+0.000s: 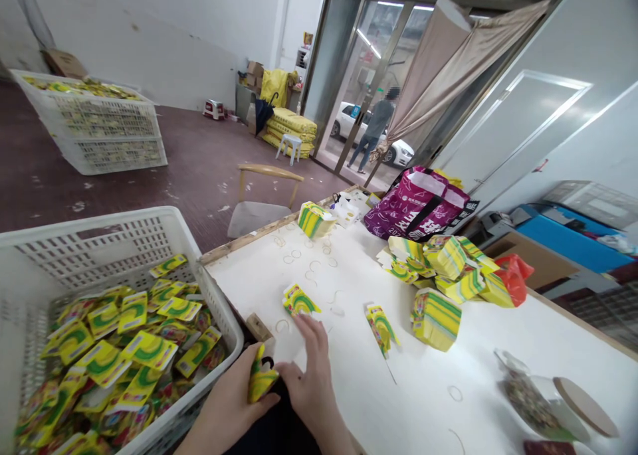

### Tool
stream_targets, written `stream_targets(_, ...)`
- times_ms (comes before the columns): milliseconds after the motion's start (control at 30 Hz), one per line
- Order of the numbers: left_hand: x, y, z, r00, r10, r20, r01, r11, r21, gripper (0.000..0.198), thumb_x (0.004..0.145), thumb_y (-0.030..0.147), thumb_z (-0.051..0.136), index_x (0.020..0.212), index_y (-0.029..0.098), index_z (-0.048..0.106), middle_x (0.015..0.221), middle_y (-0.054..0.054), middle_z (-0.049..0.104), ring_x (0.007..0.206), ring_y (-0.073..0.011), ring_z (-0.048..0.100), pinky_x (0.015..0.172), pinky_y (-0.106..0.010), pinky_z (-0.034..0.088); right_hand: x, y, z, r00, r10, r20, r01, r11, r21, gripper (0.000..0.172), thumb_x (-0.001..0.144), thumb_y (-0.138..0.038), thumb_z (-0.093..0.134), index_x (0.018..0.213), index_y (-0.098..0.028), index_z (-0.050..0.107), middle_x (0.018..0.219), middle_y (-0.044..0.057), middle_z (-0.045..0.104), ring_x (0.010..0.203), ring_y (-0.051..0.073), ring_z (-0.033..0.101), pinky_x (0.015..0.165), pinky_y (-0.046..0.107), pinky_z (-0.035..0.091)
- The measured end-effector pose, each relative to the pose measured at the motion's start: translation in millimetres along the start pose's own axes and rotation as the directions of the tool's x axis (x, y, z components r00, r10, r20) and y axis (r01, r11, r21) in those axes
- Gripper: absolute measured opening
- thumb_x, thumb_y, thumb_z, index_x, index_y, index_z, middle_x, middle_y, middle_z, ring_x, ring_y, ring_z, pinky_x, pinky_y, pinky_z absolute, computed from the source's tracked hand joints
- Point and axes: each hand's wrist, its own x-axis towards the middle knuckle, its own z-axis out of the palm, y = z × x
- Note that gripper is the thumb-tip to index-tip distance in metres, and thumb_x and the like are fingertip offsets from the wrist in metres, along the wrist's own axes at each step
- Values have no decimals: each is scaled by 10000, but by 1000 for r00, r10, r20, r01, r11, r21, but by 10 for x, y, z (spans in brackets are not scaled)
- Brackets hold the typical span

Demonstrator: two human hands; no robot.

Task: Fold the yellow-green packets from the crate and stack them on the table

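Note:
At the near edge of the table my left hand [229, 392] is closed around a small folded yellow-green packaging card [262, 378]. A dark curved bit shows at the top of that card; what it is I cannot make out. Close beside it is my right hand [312, 375], its fingers stretched out and its thumb near the card's edge. A pale, blurred patch lies between the hands. Just beyond my right fingertips rests a yellow-green card [299, 300] on the white tabletop [349, 382]. Another loose card [381, 329] lies further right.
Left of the table stands a white plastic crate [172, 219] of packaged cards; another filled crate [112, 133] is further back. Card bundles [436, 319], a purple bag [413, 206], a jar [558, 402] and rubber bands [455, 394] lie about. A chair [259, 209] stands beyond; a person [376, 126] is outside.

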Motion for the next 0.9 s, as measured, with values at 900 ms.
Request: stream_targets(900,4,-133,16,985,161,-57,-146,967,209,472,704,197,667,1171,236,613,1149,-113,678,1072,-325,650,954,-477,519,-51,203,47,984,62,167,-90,982,165,449,959,-269,536,1403,-325,574,1581,83,399,1451,272,402,1180,483,345)
